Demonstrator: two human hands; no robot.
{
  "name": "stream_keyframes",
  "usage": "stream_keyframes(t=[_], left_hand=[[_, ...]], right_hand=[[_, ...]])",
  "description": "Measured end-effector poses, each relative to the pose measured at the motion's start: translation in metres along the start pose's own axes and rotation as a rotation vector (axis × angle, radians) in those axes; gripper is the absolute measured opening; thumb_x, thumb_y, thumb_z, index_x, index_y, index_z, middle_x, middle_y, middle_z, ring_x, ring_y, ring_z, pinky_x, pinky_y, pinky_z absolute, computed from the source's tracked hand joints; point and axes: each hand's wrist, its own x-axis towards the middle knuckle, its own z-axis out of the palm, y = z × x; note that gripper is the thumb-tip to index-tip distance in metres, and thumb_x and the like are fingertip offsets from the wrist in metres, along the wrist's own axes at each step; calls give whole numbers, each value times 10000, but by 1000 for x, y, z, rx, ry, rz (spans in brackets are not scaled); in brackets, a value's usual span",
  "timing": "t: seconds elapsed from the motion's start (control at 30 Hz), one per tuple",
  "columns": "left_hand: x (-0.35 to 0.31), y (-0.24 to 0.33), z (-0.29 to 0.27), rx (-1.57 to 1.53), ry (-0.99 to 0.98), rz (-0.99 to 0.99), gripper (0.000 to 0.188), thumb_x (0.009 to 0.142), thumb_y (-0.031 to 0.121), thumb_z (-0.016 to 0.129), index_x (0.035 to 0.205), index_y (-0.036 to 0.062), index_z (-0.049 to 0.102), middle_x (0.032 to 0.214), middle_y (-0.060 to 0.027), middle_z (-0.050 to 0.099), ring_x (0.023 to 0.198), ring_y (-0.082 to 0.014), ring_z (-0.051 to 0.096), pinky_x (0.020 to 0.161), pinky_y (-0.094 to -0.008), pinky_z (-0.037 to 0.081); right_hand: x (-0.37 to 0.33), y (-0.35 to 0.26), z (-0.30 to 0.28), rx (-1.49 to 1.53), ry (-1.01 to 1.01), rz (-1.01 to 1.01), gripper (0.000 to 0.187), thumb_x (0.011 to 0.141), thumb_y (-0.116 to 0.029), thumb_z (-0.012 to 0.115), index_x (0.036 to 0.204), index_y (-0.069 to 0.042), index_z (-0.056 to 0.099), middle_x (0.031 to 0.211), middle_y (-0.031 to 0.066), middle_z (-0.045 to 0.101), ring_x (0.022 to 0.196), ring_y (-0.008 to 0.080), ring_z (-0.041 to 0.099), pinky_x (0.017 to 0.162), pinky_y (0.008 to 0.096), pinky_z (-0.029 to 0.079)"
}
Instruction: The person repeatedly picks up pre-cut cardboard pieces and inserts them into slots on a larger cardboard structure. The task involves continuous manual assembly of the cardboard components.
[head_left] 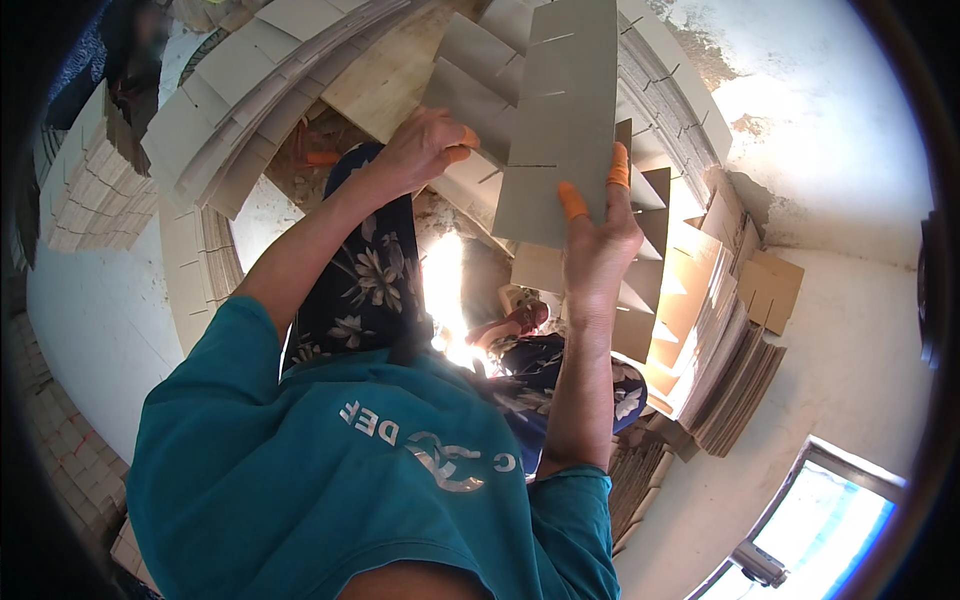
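Observation:
A long grey cardboard strip (pixel 560 120) with short slits is in my right hand (pixel 600 240), upper middle. The thumb and index finger, both in orange finger covers, grip its near end and right edge. Beneath and around it stand crossed cardboard strips (pixel 475 90) forming a partition grid. My left hand (pixel 425 150) is at the grid's left side, also with orange covers on thumb and index finger. Those fingertips are pinched together beside a cardboard edge; what is between them, if anything, is too small to make out.
A wooden board (pixel 375 90) lies under the work. Stacks of slit cardboard (pixel 250 80) stand at the upper left, more strips (pixel 675 80) at the upper right. Further cardboard bundles (pixel 735 390) lean by the right wall. Bright sunlight falls between my legs. A person (pixel 125 50) is at the far left.

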Motion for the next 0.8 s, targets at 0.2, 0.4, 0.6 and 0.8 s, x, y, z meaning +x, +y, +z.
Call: stream_keyframes(t=[0.2,0.4,0.6,0.8], left_hand=[[1,-1,1,13,-18,-22,115,765,95,688,874,58,688,682,-91,603,773,-282,568,768,-402,431],[1,-1,0,-5,-21,-25,115,762,89,688,871,53,691,694,-94,610,773,-292,569,788,-400,435],[5,-3,2,-34,43,10,131,719,51,716,846,34,687,706,-108,600,709,-295,546,673,-400,431],[7,0,-2,-21,23,34,148,698,33,726,840,25,686,705,-116,592,683,-289,535,638,-399,428]], right_hand=[[2,7,4,38,67,-148,602,813,43,648,1377,-12,444,969,116,682,743,71,596,668,212,501],[-4,-2,10,-41,-91,99,619,795,-1,698,1367,-22,463,998,130,692,699,83,614,639,234,516],[-10,-6,20,-114,-5,-10,589,816,-7,679,1366,-20,467,739,70,631,585,58,506,568,203,461],[-12,6,33,-13,-116,-3,569,818,25,647,1357,-10,468,745,86,612,591,66,501,567,201,452]])
